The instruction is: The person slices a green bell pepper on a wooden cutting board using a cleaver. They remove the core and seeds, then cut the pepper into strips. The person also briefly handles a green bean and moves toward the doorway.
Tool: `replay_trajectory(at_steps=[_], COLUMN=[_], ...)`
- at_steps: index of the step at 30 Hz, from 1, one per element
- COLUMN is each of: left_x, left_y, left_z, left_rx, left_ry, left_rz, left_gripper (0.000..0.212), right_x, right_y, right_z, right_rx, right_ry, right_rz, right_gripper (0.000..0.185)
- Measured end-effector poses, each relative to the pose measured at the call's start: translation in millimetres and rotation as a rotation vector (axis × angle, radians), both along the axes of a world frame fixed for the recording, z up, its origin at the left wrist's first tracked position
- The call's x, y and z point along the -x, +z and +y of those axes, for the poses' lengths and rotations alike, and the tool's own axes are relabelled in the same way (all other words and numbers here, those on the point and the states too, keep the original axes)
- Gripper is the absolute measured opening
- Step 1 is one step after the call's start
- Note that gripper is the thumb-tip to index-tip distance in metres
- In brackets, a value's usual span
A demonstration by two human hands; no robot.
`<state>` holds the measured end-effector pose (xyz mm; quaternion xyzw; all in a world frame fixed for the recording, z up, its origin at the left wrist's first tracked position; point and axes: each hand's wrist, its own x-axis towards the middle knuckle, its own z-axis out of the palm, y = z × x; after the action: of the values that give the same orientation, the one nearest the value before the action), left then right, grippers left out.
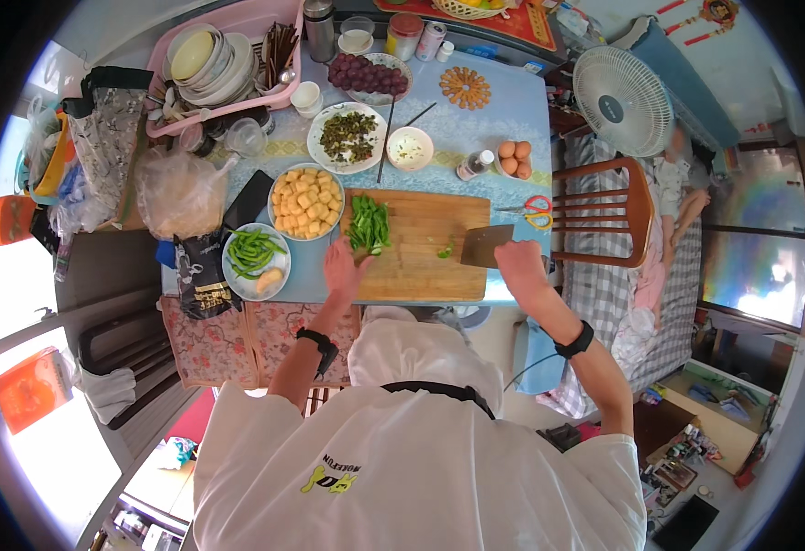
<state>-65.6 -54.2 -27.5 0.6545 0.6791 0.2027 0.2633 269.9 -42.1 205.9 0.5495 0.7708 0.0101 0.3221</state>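
A wooden cutting board (416,275) lies in front of me, with a pile of cut green leafy vegetable (369,224) at its left end. My left hand (345,268) rests at the board's left edge, thumb beside the pile's lower end; it seems to grip nothing. In my right hand (523,272) is a cleaver (486,246), its broad blade over the board's right side. A few green scraps (445,252) lie left of the blade. To the left stand a bowl of yellowish cubes (306,202) and a plate of green peppers (252,252) with a pale peeled piece.
Red-handled scissors (537,212), a small bottle (475,165) and a bowl of eggs (515,160) sit right of the board. Behind it are a plate of chopped greens (346,138), a bowl (410,149) and chopsticks (387,138). A person (671,200) is on the bed at right.
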Motion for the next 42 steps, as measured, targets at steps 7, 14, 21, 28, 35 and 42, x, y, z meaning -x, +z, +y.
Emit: replay_trajectory(at_steps=[7,14,21,28,35,42], left_x=[1,-3,-6,13,117,223], left_y=[-3,-7,4,21,33,36], left_z=[6,-7,-27,-44,-68,-79], left_rx=[-0.029,-0.004,0.038,0.106,0.036,-0.045], left_ry=[0.036,0.067,0.052,0.141,0.356,0.509], left_rz=[-0.024,-0.076,-0.117,-0.253,-0.134,0.011], left_gripper=[0.065,0.064,0.052,0.031,0.025,0.030], right_x=[60,88,58,-20,-115,-154], right_y=[4,5,9,-6,-9,-69], right_z=[20,39,39,13,-61,-112], right_rx=[0.032,0.033,-0.023,-0.049,-0.050,-0.102], right_ry=[0.029,0.069,-0.021,-0.093,-0.168,-0.217], right_rz=[0.089,0.197,0.183,0.226,0.334,0.595], right_gripper=[0.014,0.011,0.013,0.027,0.035,0.040])
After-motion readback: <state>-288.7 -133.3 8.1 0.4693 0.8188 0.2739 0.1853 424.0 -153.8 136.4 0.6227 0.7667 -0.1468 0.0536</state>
